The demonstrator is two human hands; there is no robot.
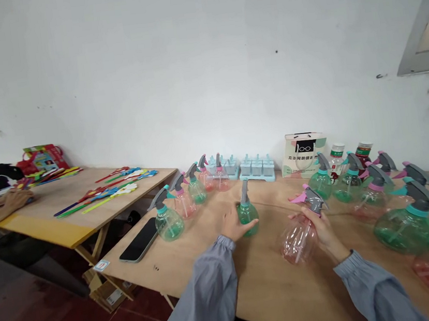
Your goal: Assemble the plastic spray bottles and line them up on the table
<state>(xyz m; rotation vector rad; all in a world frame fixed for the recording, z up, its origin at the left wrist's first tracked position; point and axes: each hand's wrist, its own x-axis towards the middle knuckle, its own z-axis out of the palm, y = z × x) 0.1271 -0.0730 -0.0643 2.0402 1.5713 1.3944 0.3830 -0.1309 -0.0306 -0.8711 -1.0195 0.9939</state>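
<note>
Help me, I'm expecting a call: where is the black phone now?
In the head view, the black phone lies at the left end of the nearer wooden table, just left of a green spray bottle with a teal nozzle.

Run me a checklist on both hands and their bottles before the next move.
1. Right hand holding the pink bottle: ok, gripped near its neck.
2. Pink bottle upright: not ok, it is tilted.
3. Left hand firmly gripping the green bottle: cannot tell; the thumb crosses its front.
4. Green bottle upright: ok.
5. Spray heads on both bottles: ok, though tightness doesn't show.
6. Phone apart from both hands: ok, lying flat on the table.
</note>
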